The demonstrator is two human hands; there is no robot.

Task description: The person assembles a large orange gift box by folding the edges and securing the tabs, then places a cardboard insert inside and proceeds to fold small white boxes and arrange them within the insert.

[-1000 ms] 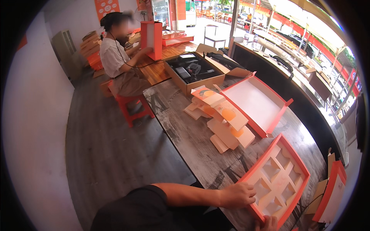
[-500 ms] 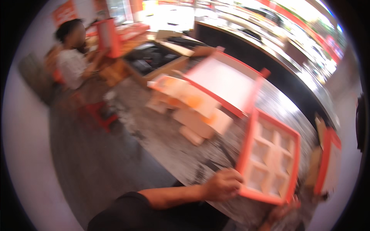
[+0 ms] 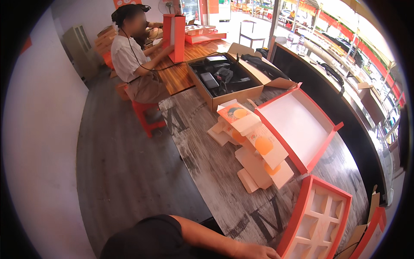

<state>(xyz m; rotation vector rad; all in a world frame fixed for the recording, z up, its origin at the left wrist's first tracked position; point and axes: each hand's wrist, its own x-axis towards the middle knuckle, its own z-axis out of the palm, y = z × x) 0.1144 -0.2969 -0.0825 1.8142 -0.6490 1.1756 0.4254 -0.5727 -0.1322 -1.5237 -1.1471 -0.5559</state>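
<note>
My left hand (image 3: 258,251) is at the bottom edge, against the near left side of a shallow red box (image 3: 299,216). Its fingers seem curled on the box's edge, though the picture cuts part of them off. Inside the box is a pale cardboard divider (image 3: 319,221) with several square compartments. My right hand is out of view. Just beyond lies a larger red tray-like box part (image 3: 297,123) with a white inside, its near corner close to the divided box. To its left rests a pile of flattened cartons (image 3: 258,149) printed with orange shapes.
A brown carton (image 3: 224,99) of black gear and a phone-like device stands farther along the grey wood-patterned table (image 3: 202,142). Across the wooden table (image 3: 194,56), a seated person (image 3: 133,56) handles a red box (image 3: 173,39). Another red piece (image 3: 373,231) stands at right.
My view has swung left and up, so the scene sits lower and farther right. My right hand has left the picture; my left hand remains beside the divided box.
</note>
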